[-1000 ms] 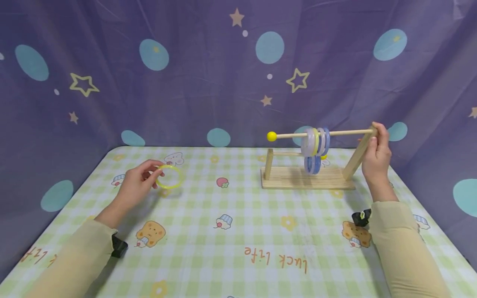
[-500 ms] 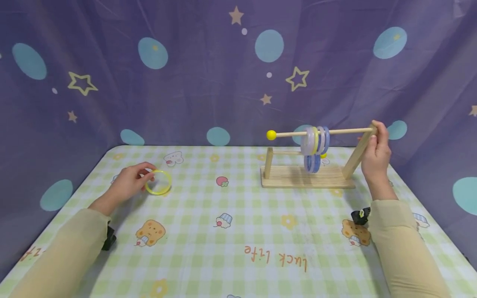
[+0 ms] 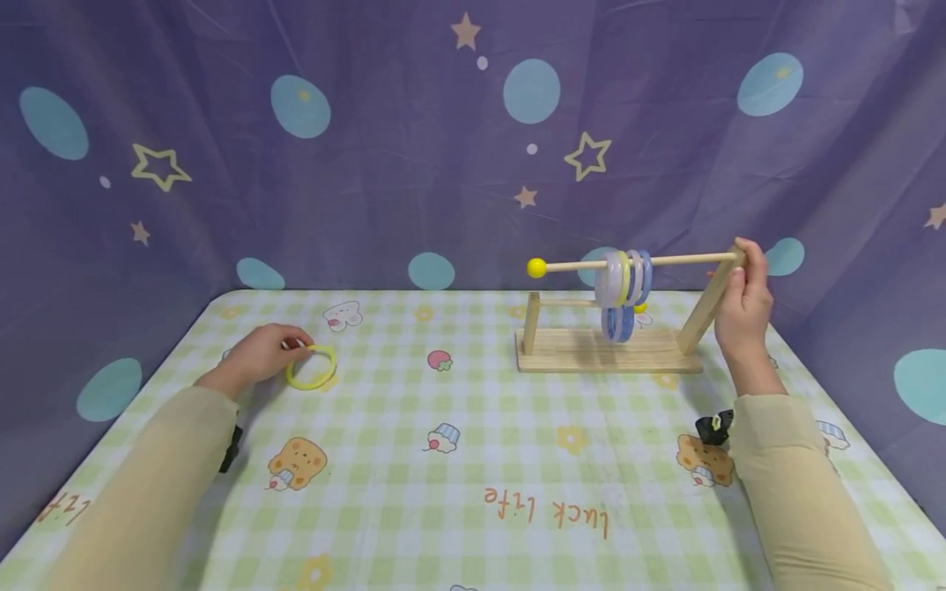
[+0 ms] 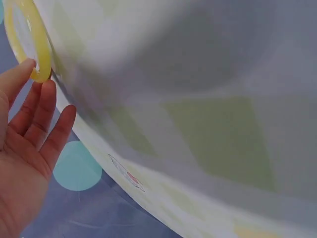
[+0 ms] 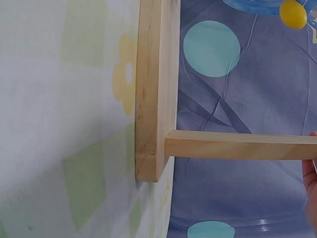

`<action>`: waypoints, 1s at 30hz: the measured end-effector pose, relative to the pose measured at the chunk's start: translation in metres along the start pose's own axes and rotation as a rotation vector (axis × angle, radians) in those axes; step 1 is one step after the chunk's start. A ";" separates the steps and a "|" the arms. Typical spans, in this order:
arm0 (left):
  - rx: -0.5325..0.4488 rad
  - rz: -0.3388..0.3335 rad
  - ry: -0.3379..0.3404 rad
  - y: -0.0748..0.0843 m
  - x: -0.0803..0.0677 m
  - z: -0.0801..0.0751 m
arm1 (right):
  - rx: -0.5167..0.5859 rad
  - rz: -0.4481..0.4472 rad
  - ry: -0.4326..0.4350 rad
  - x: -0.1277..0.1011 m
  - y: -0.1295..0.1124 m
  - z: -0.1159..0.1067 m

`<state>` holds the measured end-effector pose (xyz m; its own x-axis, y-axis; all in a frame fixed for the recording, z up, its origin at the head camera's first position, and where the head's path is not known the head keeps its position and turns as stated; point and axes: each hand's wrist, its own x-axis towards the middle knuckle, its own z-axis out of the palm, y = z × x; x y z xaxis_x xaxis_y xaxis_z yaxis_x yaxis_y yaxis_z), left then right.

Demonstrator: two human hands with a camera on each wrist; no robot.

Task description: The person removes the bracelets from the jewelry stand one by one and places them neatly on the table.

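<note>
At the left of the head view, my left hand [image 3: 264, 355] pinches a yellow bangle [image 3: 310, 387] by its edge, low over the tablecloth. Thumb and forefinger hold this bangle [image 4: 43, 54] in the left wrist view, while the other fingers are loosely spread. On the right, my right hand [image 3: 745, 316] grips the top of the tall slanted post of a wooden bangle stand [image 3: 584, 361]. White, yellow and blue bangles [image 3: 608, 283] hang from its upper rod, and blue bangles [image 3: 626, 326] from the lower one. Only fingertips of the right hand show in the right wrist view, beside the post [image 5: 237, 145].
A green-and-white checked cloth [image 3: 502, 443] with printed cartoons covers the table. Behind it hangs a purple curtain [image 3: 399, 180] with stars and dots. Yellow balls cap the rods, the upper ball [image 3: 536, 268] pointing left.
My left hand has moved a little left and down with the yellow bangle, which now sits lower near the cloth. The right hand and the stand have stayed in place.
</note>
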<state>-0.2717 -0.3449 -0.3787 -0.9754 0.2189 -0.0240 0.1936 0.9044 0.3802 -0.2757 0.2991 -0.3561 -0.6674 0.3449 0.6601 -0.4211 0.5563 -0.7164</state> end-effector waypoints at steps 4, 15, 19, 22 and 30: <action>-0.010 0.002 -0.003 -0.001 0.005 0.001 | 0.011 0.001 0.001 0.000 0.001 0.000; -0.048 -0.004 0.018 -0.003 0.006 0.004 | 0.016 -0.011 0.018 0.000 0.002 0.000; -0.061 -0.018 0.017 -0.002 0.007 0.005 | 0.026 -0.017 0.018 0.000 0.003 0.000; -0.059 -0.001 0.031 0.001 0.008 0.005 | 0.024 -0.017 0.016 0.000 0.004 -0.001; -0.118 0.147 0.138 0.035 0.010 0.013 | 0.007 -0.020 0.015 0.000 0.003 -0.001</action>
<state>-0.2734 -0.3059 -0.3774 -0.9443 0.2857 0.1633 0.3291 0.8158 0.4756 -0.2768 0.3015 -0.3580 -0.6494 0.3455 0.6774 -0.4381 0.5581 -0.7047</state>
